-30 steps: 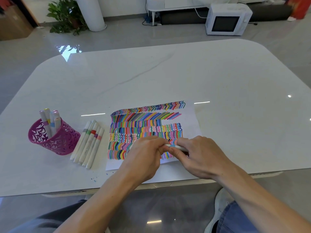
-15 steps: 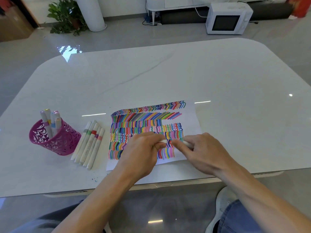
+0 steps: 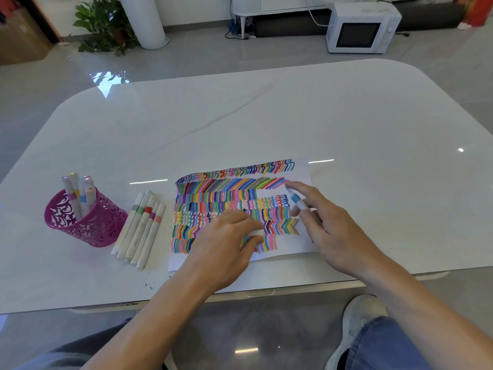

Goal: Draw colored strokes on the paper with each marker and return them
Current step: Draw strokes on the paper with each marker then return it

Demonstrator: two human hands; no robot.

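Note:
A white sheet of paper (image 3: 298, 174) covered in rows of colored strokes lies near the table's front edge. My right hand (image 3: 328, 225) holds an uncapped blue marker (image 3: 296, 200), tip pointing up-left over the paper's right part. My left hand (image 3: 226, 244) rests on the paper's lower middle and pinches the white marker cap (image 3: 255, 233) between thumb and finger. Several capped white markers (image 3: 141, 225) lie side by side left of the paper. A pink openwork cup (image 3: 82, 222) farther left holds several more markers upright.
The white marble table (image 3: 240, 124) reaches far behind the paper. Its front edge runs just below my wrists. My knee and a white shoe (image 3: 360, 316) show under the edge. A microwave (image 3: 360, 28) and a plant (image 3: 104, 25) stand on the floor beyond.
My hands, joined on the marker a second ago, have pulled apart. The cap stayed in my left hand; my right hand moved up and right with the uncapped blue marker.

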